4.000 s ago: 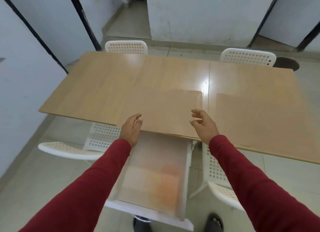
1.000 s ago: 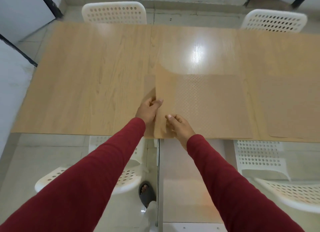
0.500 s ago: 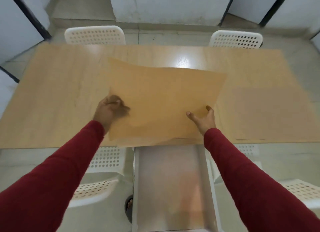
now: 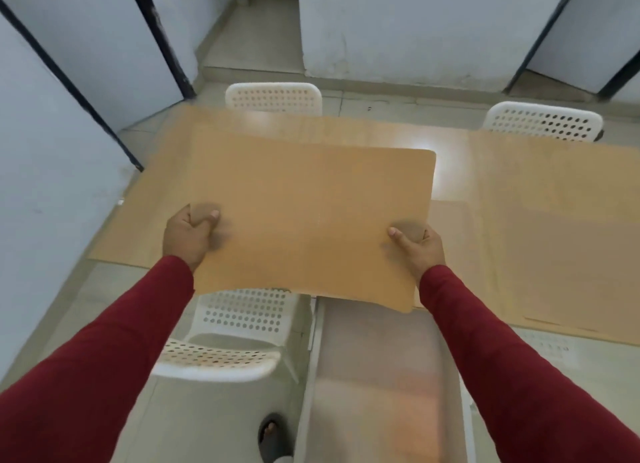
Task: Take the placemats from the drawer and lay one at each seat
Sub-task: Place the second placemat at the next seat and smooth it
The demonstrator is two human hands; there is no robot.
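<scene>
A tan placemat [image 4: 311,220] is held up above the near edge of the wooden table [image 4: 502,171]. My left hand [image 4: 188,234] grips its left edge, thumb on top. At its right edge my right hand [image 4: 417,246] pinches it the same way. Another placemat [image 4: 568,261] lies flat on the table at the near right seat. The white drawer [image 4: 381,376] stands pulled out below the table edge, and its inside is blurred.
Two white perforated chairs stand at the far side, a left one [image 4: 273,97] and a right one [image 4: 542,121]. A third chair [image 4: 239,327] sits at the near left, beside the drawer. White walls close in on the left. A foot [image 4: 273,435] shows on the floor.
I have lifted the placemat off the table and carried it leftward. Both hands now grip its side edges, and my view has swung left.
</scene>
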